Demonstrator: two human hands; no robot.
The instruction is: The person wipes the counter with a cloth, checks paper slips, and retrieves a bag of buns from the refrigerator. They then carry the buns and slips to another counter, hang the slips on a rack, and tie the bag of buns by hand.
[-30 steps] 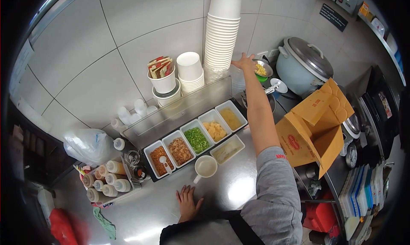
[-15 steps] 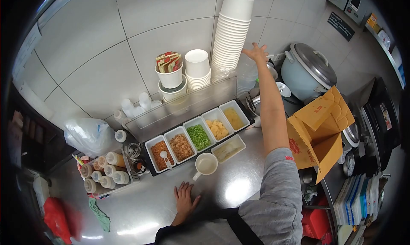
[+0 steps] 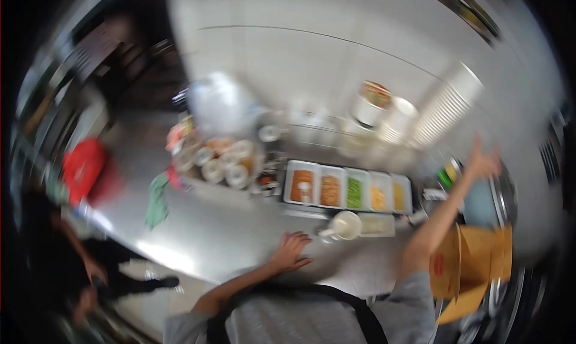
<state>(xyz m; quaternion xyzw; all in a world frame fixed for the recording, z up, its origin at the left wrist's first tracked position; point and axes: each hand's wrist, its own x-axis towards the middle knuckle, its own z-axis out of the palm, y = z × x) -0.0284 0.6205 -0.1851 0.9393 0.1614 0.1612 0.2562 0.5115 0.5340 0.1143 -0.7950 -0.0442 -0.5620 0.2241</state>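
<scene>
The left hand (image 3: 291, 252), bottom middle, is spread on the counter (image 3: 198, 227); the right hand (image 3: 485, 163), far right, is spread near a pot (image 3: 480, 207).

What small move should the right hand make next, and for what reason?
Probably the right hand should ease a little toward the tall stack of white cups. Despite the blur, the hand looks spread and seems to hold nothing, and the stack stands near it, apparently just out of touch.
</scene>
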